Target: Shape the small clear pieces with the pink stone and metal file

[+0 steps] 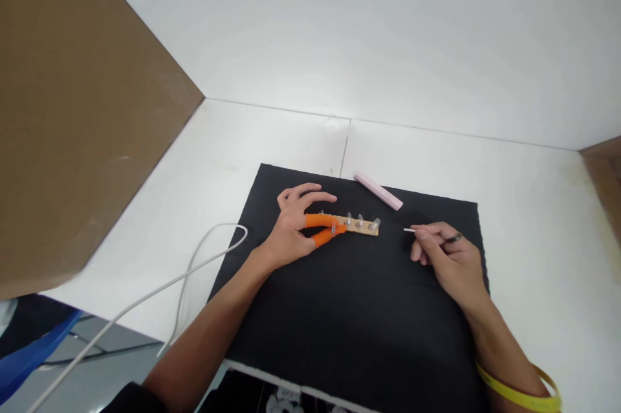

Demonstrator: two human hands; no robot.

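My left hand (295, 222), with orange covers on thumb and forefinger, pinches a small clear piece (333, 230) at the left part of a light wooden strip (367, 230). More small clear pieces stand along the strip to the right of those fingertips. To the right, apart from the strip, my right hand (444, 254) holds a thin white stick (409, 230) between thumb and forefinger, its tip pointing left. A pink bar (378, 191) lies behind the strip, slanting down to the right.
A black mat (339, 322) lies under both hands on the white table (533, 206). A white cable (187, 274) loops left of the mat. Brown panels (97, 109) stand at the left and far right, and a white wall (363, 31) is behind.
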